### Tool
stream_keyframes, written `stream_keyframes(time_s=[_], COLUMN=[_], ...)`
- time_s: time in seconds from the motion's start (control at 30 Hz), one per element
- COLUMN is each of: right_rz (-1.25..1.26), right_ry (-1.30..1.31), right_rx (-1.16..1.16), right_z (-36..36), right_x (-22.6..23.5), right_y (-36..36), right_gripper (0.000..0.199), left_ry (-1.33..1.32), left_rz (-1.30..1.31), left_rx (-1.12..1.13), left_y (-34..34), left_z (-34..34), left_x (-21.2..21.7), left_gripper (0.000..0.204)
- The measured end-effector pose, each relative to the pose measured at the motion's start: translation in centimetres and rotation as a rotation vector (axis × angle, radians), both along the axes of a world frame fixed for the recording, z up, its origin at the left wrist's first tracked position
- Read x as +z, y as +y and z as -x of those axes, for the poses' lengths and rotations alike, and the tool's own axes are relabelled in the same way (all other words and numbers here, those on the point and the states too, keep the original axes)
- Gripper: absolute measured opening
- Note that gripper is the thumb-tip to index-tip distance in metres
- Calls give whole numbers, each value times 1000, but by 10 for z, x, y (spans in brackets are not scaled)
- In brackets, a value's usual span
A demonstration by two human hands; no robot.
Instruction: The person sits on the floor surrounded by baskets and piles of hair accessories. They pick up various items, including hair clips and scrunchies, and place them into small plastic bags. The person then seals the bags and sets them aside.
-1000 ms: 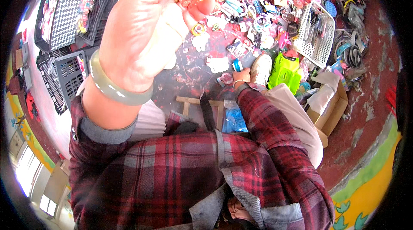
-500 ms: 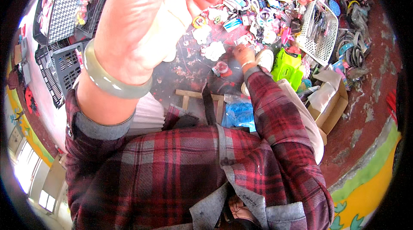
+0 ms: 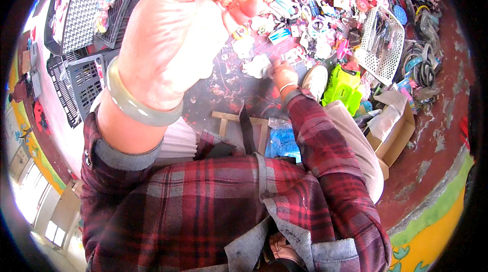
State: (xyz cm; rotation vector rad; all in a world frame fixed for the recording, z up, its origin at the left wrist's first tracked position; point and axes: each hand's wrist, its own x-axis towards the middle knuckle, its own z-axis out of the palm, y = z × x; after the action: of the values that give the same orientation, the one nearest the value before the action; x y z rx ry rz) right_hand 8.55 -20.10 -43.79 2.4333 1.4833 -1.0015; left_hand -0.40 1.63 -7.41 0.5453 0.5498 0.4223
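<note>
Upper L – dk plastic crate (image 3: pixel 87 85) nr houndstooth panel (image 3: pixel 80 15). R of ctr – lime-green pkg (image 3: pixel 341 90), white perforated basket (image 3: pixel 371 63) above open cardbd box (image 3: pixel 398 142) w/ pale wrap (image 3: pixel 385 120). Lower ctr: wooden frame (image 3: pixel 229 116) beside blue bundle (image 3: pixel 283 143). Lower R: yellow/green painted wall (image 3: pixel 432 236).

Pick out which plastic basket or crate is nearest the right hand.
The white, perforated plastic basket, to the right of the right hand. Its white walls set it apart; the dark, slotted plastic crates lie farther off, at far left.
</note>
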Motion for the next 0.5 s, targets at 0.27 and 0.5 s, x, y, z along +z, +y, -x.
stream_keyframes(time_s=[0.27, 0.5], right_rz=[-695, -87], right_ry=[-189, 201], right_rx=[-500, 246], right_z=[-51, 48], right_x=[13, 37], right_y=[37, 71], right_gripper=[30, 23], left_ry=[49, -54], left_rz=[41, 90], left_rx=[82, 55], left_y=[-2, 2], left_z=[2, 15], left_x=[2, -10], left_gripper=[17, 21])
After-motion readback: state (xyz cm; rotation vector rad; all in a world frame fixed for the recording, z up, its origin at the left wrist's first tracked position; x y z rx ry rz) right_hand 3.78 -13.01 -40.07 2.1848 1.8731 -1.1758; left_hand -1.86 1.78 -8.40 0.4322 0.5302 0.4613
